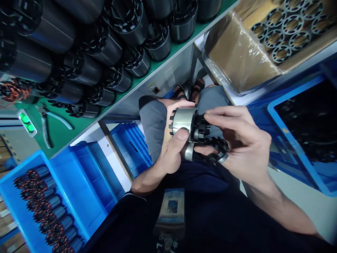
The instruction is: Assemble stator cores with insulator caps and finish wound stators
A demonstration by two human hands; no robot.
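Observation:
My left hand [171, 154] is closed around a silver metal stator core [184, 119], its thumb pressed on the side. Black plastic teeth stick out at both ends of the core. At its right end sits a black toothed end piece [201, 131], which the fingertips of my right hand [244, 144] touch. A second black toothed ring [220, 147] lies in my right hand, between thumb and palm. Just under the core shows another silver cylindrical part [189, 151], partly hidden by my hands.
Rows of dark cylindrical stators [126, 73] stand on the green bench [59, 112] with pliers [46, 128]. A blue bin [43, 161] at lower left holds copper-wound stators. At right are a plastic-lined box [237, 52] of metal cores and a blue crate [284, 130] of black parts.

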